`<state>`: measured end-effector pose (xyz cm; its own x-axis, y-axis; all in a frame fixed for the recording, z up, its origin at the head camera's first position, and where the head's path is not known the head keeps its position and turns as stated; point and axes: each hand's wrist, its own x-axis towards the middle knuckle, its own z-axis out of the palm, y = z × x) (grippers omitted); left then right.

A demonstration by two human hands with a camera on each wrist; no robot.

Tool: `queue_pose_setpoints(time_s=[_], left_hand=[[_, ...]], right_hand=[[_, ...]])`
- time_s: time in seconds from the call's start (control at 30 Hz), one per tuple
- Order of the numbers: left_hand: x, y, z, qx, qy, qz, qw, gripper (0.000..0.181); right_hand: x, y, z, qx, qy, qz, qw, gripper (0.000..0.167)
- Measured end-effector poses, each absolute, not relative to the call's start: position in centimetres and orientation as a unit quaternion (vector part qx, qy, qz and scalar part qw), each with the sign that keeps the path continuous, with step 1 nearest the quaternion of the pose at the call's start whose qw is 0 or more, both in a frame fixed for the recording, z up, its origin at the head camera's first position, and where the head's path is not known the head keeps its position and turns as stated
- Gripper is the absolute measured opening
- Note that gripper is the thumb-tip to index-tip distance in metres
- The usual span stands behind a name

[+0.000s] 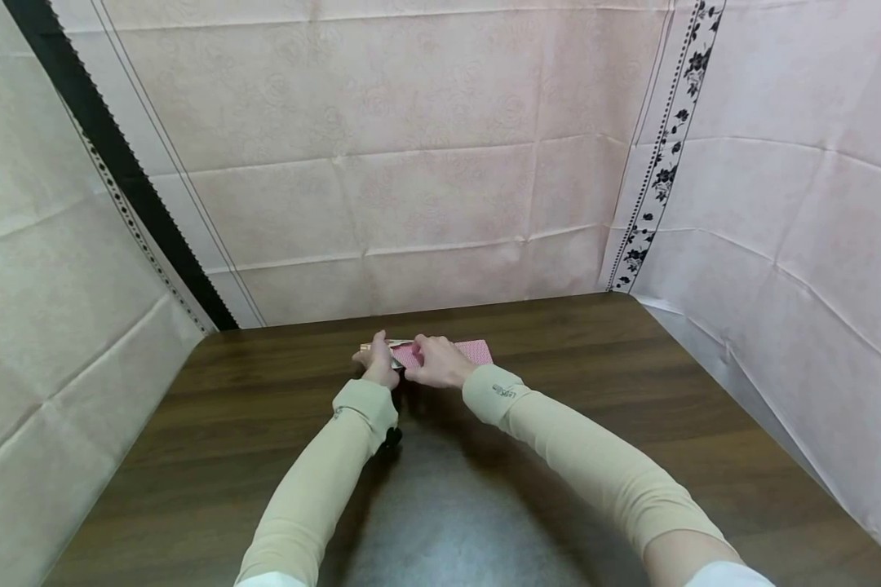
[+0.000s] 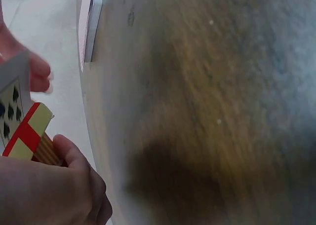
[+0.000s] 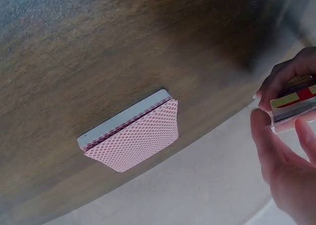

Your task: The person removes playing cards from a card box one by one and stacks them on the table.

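So there's a yellow-and-red card box (image 2: 29, 136), stripy along one side, tilted and gripped in the left hand (image 1: 379, 363). A spade card (image 2: 11, 104), black pips on a pale face, stands up right beside it, pinched in the right hand (image 1: 439, 363). The rest, a pink crisscross-backed stack (image 3: 140, 138), lies back side up on the tabletop (image 1: 227, 408), edges not quite squared, apart from the box.

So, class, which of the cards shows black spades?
The card beside the red-and-yellow box in the left hand: the left wrist view shows its spades, while the stack on the table shows a pink patterned back.
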<state>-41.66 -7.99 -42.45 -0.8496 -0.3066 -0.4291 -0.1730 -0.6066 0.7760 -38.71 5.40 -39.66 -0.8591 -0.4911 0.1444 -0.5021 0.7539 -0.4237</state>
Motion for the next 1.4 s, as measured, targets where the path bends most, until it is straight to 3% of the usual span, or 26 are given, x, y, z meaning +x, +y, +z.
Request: queue_pose_setpoints(time_s=[0.2, 0.47, 0.57, 0.83, 1.4], left_hand=[[-41.8, -8.7, -42.5, 0.305, -0.446, -0.838, 0.074, 0.089], [-41.9, -9.0, -42.6, 0.317, -0.448, -0.832, 0.081, 0.09], [-41.8, -8.9, -42.6, 0.31, -0.446, -0.836, 0.076, 0.091], [-41.7, -8.7, -42.6, 0.307, -0.447, -0.837, 0.074, 0.089], [-41.9, -8.7, -43.0, 0.309, -0.455, -0.833, 0.058, 0.092]], right_hand=[[-38.6, 6.1, -39.8, 0.258, -0.942, 0.214, -0.001, 0.047], [-39.8, 7.8, -40.9, 0.181, -0.96, 0.202, 0.07, 0.046], [-40.2, 8.3, -41.1, 0.133, -0.965, 0.202, 0.098, 0.054], [-41.3, 9.7, -42.2, 0.029, -0.975, 0.175, 0.135, 0.057], [-41.4, 10.0, -44.2, -0.007, -0.991, 0.106, 0.076, 0.063]])
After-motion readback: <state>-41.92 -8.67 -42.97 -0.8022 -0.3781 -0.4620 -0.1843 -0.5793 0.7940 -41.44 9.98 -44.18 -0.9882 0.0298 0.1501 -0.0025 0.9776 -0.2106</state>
